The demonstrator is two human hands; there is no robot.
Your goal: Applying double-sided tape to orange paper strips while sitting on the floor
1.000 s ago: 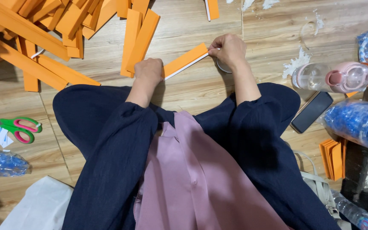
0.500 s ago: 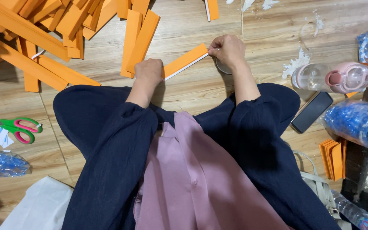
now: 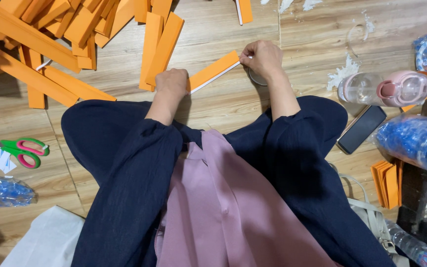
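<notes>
- Left hand (image 3: 172, 82) is curled into a loose fist, knuckles up, pinching the near end of an orange paper strip (image 3: 213, 71) against the wooden floor (image 3: 223, 106)
- right hand (image 3: 261, 58) is also closed up, fingers tucked under, gripping the far end of that same strip, so the strip runs slanted between the two hands
- strip lies flat on the floor right in front of the knees, with a thin white edge showing along its lower side
- both forearms reach straight out from dark navy sleeves, wrists bent down a bit toward the floor
- something round and pale peeks out under the right hand, can't tell what it is
- just left of the left hand, two more orange strips (image 3: 158, 44) lie side by side, and past those there's a big messy pile of orange strips (image 3: 50, 34) in the upper left
- green and pink scissors (image 3: 20, 150) sit well off to the left, on scraps of white paper
- off to the right: a clear bottle with a pink cap (image 3: 384, 89) lying on its side, a dark phone (image 3: 361, 129) near the knee, and a blue plastic bag (image 3: 416, 143) further out
</notes>
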